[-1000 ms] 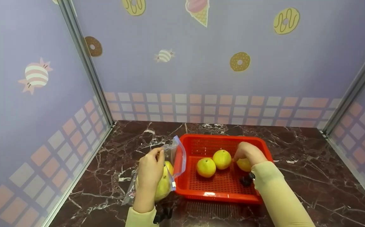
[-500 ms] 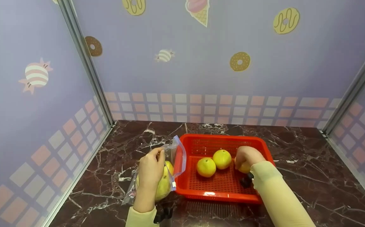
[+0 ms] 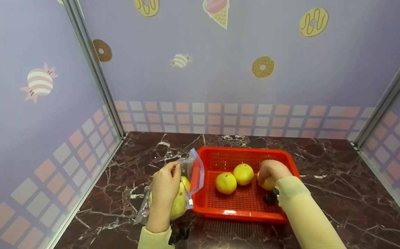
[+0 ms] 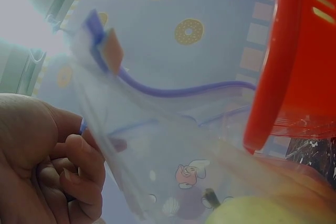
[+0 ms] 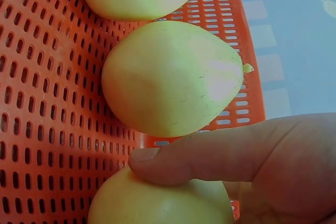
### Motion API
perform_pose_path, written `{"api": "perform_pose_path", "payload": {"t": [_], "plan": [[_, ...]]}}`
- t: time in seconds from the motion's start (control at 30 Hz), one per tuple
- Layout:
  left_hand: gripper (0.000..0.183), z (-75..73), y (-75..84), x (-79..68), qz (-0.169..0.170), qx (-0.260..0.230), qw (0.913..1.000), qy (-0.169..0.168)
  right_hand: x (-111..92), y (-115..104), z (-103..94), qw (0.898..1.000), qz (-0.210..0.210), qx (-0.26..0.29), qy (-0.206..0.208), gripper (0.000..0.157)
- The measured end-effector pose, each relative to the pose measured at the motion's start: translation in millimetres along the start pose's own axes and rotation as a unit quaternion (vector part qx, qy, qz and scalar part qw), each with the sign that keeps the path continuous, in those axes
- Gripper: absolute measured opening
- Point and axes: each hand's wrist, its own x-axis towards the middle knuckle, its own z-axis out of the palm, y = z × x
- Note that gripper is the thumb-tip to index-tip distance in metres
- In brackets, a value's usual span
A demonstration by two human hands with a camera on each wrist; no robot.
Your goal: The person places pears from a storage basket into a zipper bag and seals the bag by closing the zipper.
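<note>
My left hand (image 3: 164,192) pinches the edge of a clear zip bag (image 3: 197,174) with a purple seal strip and a small slider. Yellow-green fruit (image 3: 179,205) sits in the bag, partly behind the hand. The bag's mouth overlaps the left rim of a red slotted plastic basket (image 3: 234,216). Inside the basket, at its right side, my right hand (image 3: 275,171) grips a yellow-green fruit (image 5: 163,203); in the right wrist view the thumb lies across its top. Two more such fruits, a left one (image 3: 226,183) and a right one (image 3: 243,174), rest side by side in the basket.
Everything stands on a dark red marbled tabletop (image 3: 331,186). Lilac panels (image 3: 220,79) with printed sweets and a tile pattern close off the back and both sides, with metal posts (image 3: 96,69) at the corners.
My right hand has shifted very slightly around the fruit at the basket's right side, its fingers settling over it. The left hand, bag and other fruits stay where they were.
</note>
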Motion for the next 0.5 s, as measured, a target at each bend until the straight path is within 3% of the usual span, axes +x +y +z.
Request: {"api": "perform_pose_path", "payload": {"t": [0.1,0.23,0.37,0.43,0.5], "plan": [[0.018,-0.2,0.3,0.2,-0.002,0.001,1.0000,-0.001,0,1,-2.1,0.999,-0.026,-0.024,-0.006,0.024],[0.017,-0.4,0.7,0.0,0.000,0.002,1.0000,0.001,1,2,-6.2,0.999,-0.029,-0.019,0.002,0.013],[0.017,-0.7,1.4,-0.1,0.005,-0.001,1.0000,0.001,-1,1,-10.2,1.000,-0.008,0.018,0.010,0.061],[0.017,-0.8,1.3,-0.2,0.007,-0.002,1.0000,0.003,-2,0,-12.2,1.000,-0.018,0.011,0.018,0.066],[0.016,-0.8,0.9,-0.3,0.009,0.000,1.0000,0.005,-4,0,-14.0,0.999,-0.025,0.018,0.025,0.057]]}}
